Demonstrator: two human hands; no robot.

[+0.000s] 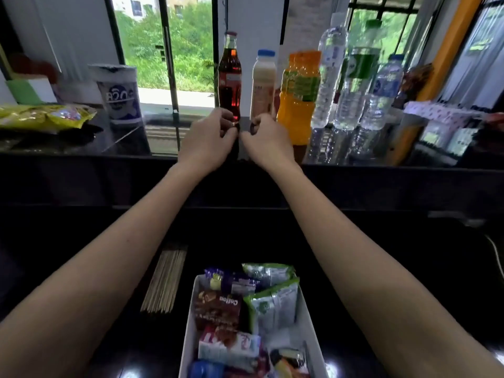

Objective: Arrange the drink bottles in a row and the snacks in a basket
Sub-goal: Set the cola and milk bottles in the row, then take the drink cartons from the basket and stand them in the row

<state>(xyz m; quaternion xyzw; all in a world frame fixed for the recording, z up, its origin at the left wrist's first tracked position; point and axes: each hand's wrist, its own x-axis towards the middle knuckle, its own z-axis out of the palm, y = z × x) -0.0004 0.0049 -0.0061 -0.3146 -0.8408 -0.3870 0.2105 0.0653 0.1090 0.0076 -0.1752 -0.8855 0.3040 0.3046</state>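
Cola bottle (230,75) stands upright, its base hidden behind both hands (210,137) (266,140).

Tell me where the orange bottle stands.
In the head view, the orange bottle stands right of centre, between the white blue-capped bottle on its left and a clear water bottle.

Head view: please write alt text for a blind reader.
The left hand grips the base of a cola bottle, leftmost in a row of drink bottles; the right hand curls beside it. Nearer, a white basket holds snack packets.
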